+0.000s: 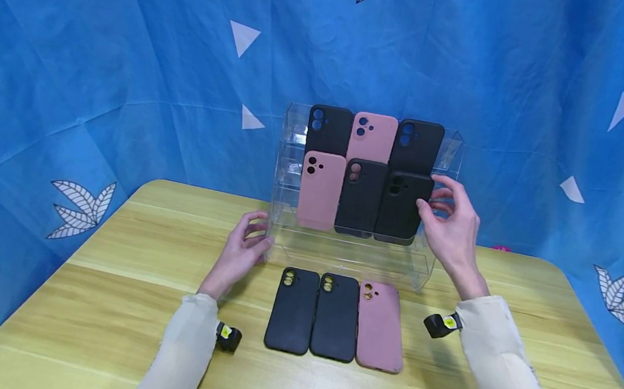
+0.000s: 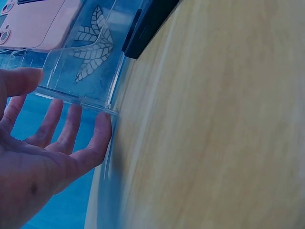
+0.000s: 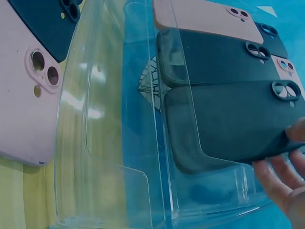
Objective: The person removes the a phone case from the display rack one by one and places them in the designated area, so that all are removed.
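Note:
A clear acrylic display stand (image 1: 351, 259) holds phone cases in two stepped rows. My right hand (image 1: 451, 225) pinches the right edge of a black phone case (image 1: 401, 210) in the lower row, thumb on its face and fingers at its side. In the right wrist view this black case (image 3: 228, 126) stands behind the clear front lip of its tier. Beside it are another black case (image 1: 361, 200) and a pink case (image 1: 320, 192). My left hand (image 1: 244, 244) rests at the stand's left side; its relaxed fingertips touch the clear wall (image 2: 78, 93) in the left wrist view.
Two black cases (image 1: 291, 313) (image 1: 336, 317) and a pink case (image 1: 380, 328) lie on the wooden table (image 1: 107, 300) before the stand. The upper row holds black (image 1: 330, 134), pink (image 1: 372, 139) and black (image 1: 418, 148) cases. A blue curtain (image 1: 190, 48) hangs behind.

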`<act>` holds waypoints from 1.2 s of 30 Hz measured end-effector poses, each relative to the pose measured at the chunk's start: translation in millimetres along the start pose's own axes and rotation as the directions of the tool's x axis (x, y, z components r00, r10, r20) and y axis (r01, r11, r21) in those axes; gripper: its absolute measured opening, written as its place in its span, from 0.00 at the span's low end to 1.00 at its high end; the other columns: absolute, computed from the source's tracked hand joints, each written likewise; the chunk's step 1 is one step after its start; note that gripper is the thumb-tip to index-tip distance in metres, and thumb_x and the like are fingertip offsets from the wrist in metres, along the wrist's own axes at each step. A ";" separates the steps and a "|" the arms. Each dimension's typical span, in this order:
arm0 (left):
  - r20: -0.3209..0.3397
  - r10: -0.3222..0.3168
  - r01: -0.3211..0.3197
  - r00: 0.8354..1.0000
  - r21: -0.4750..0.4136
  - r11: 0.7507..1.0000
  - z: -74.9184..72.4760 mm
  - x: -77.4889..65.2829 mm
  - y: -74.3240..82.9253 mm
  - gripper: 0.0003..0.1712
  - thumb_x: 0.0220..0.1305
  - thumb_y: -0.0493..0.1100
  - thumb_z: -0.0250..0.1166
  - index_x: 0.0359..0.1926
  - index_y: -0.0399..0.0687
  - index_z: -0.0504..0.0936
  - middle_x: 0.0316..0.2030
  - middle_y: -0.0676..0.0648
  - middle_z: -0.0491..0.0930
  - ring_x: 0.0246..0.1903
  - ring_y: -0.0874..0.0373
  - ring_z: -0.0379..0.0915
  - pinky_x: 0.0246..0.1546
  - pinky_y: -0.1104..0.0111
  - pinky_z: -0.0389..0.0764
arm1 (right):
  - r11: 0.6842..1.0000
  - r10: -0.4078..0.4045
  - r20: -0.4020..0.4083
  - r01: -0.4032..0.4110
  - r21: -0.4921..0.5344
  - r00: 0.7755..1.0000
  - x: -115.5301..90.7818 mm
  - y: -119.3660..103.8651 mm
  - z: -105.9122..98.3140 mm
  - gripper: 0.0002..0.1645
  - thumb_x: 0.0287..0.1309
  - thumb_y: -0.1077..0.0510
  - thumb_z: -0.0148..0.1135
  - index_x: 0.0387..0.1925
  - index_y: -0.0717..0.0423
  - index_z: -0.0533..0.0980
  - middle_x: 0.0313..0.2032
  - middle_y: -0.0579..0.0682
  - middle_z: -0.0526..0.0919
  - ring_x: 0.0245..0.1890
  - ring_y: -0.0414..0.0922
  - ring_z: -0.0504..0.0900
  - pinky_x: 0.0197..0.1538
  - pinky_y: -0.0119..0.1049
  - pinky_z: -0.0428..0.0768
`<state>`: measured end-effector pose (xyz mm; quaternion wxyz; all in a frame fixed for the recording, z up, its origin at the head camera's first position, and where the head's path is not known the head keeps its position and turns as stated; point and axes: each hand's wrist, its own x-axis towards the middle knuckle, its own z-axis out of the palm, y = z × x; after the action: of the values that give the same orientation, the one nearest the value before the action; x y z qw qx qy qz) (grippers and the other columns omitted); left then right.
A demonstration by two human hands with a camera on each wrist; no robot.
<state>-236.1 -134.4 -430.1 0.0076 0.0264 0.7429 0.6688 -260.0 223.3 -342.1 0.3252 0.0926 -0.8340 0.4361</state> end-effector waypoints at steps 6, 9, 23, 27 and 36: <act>-0.002 -0.002 0.002 1.000 -0.004 1.000 0.3 -0.5 0.2 0.29 0.73 0.34 0.60 0.70 0.56 0.65 0.67 0.39 0.70 0.68 0.40 0.70 0.47 0.57 0.84 | 0.998 0.028 0.042 -0.031 0.060 0.999 0.3 -1.6 -1.6 0.29 0.65 0.63 0.67 0.66 0.51 0.73 0.50 0.60 0.83 0.40 0.20 0.77 0.44 0.14 0.77; -0.003 -0.002 0.002 1.000 -0.004 1.000 0.3 -0.6 0.0 0.29 0.73 0.35 0.60 0.70 0.56 0.65 0.67 0.39 0.70 0.68 0.40 0.70 0.47 0.57 0.84 | 0.998 0.019 0.044 -0.022 0.056 0.999 1.0 -3.2 -2.8 0.28 0.64 0.63 0.67 0.65 0.51 0.74 0.50 0.60 0.84 0.40 0.21 0.78 0.44 0.14 0.76; -0.009 0.000 0.000 1.000 0.000 1.000 0.4 -0.4 1.3 0.29 0.72 0.35 0.60 0.70 0.56 0.65 0.67 0.39 0.70 0.68 0.40 0.70 0.48 0.57 0.85 | 0.990 -0.034 -0.032 0.038 0.138 0.999 8.9 -19.4 -12.5 0.27 0.62 0.65 0.69 0.63 0.55 0.75 0.46 0.57 0.84 0.40 0.25 0.82 0.45 0.15 0.79; -0.009 0.002 -0.002 1.000 0.003 1.000 0.5 -0.5 1.4 0.29 0.72 0.34 0.60 0.70 0.56 0.65 0.67 0.39 0.69 0.68 0.40 0.70 0.47 0.58 0.85 | 0.988 -0.033 -0.042 0.039 0.148 0.999 10.0 -25.3 -17.2 0.28 0.62 0.66 0.69 0.63 0.56 0.75 0.45 0.46 0.83 0.40 0.26 0.83 0.46 0.16 0.80; -0.007 -0.008 0.008 1.000 -0.004 1.000 1.4 -0.5 1.0 0.30 0.72 0.34 0.59 0.70 0.57 0.65 0.68 0.39 0.69 0.69 0.39 0.70 0.48 0.56 0.84 | 0.982 -0.035 -0.024 0.039 0.187 0.999 6.3 -28.2 -25.5 0.28 0.61 0.68 0.68 0.63 0.58 0.74 0.41 0.34 0.81 0.39 0.28 0.84 0.47 0.18 0.80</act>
<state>-235.5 -132.9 -429.3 0.0074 0.0211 0.7417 0.6703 -240.7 227.2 -308.9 0.3318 0.1336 -0.7840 0.5073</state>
